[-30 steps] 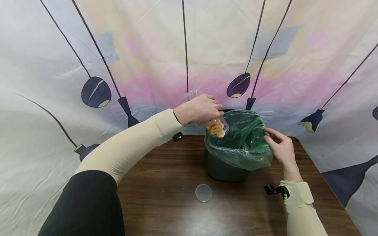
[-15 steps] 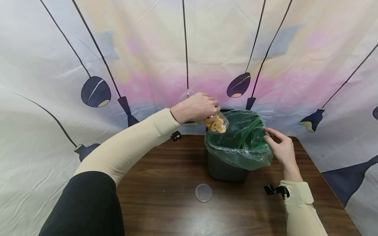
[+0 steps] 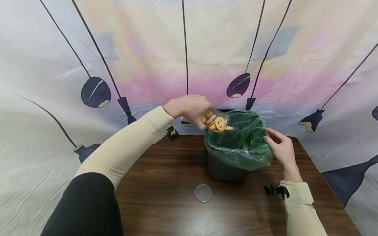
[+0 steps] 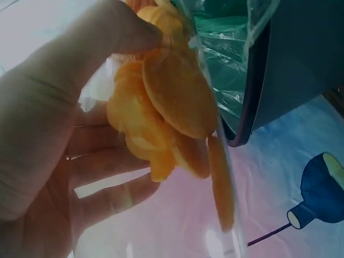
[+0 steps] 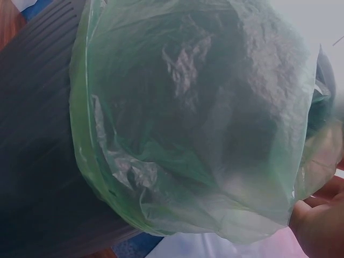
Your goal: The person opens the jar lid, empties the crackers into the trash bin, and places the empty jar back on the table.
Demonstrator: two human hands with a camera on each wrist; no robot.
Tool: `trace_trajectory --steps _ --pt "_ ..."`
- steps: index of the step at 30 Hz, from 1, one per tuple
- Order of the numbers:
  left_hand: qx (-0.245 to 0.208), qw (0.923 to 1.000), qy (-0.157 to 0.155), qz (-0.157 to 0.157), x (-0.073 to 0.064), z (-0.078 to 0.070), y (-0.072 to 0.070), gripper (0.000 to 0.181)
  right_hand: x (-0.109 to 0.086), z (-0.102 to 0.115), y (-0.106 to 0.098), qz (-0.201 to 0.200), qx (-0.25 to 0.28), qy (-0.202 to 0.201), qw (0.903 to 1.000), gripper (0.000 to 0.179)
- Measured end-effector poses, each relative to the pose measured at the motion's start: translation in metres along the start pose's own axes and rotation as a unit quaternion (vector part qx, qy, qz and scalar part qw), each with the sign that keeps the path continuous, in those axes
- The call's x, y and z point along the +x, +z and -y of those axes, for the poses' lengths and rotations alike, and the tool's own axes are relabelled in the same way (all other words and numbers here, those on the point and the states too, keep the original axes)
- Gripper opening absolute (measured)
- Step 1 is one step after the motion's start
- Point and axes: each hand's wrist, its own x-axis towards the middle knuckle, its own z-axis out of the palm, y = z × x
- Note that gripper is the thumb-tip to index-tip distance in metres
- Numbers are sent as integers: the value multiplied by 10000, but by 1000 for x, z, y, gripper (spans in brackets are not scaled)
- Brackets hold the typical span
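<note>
My left hand (image 3: 191,108) grips a clear plastic jar (image 3: 225,117), tipped on its side with its mouth over the left part of the bin. Round orange smiley-face crackers (image 3: 219,123) lie inside, and one reaches past the jar's lip. In the left wrist view my fingers wrap the jar and several crackers (image 4: 180,94) show through its wall. At the right side of the dark grey bin (image 3: 225,168), my right hand (image 3: 283,149) pinches the edge of the green plastic liner (image 3: 239,157). The liner (image 5: 188,123) folds over the rim in the right wrist view.
A clear round lid (image 3: 203,193) lies flat on the dark wood table (image 3: 159,209) in front of the bin. Behind the table hangs a painted fabric backdrop (image 3: 141,49). The bin stands near the table's back edge.
My left hand has turned and shifted slightly left, bringing the jar closer to level. The crackers have slid towards its mouth. The right hand holds still on the liner.
</note>
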Motion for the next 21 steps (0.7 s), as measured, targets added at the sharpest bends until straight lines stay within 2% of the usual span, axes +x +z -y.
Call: trace_trajectory --steps 10,21 --pt "-1091 9937 217 -90 -1 12 3 32 1 0 -1 4 -7 -27 10000 44" --pt "-1796 9821 402 -401 -4 20 15 30 0 1 -1 -11 -9 -23 10000 43"
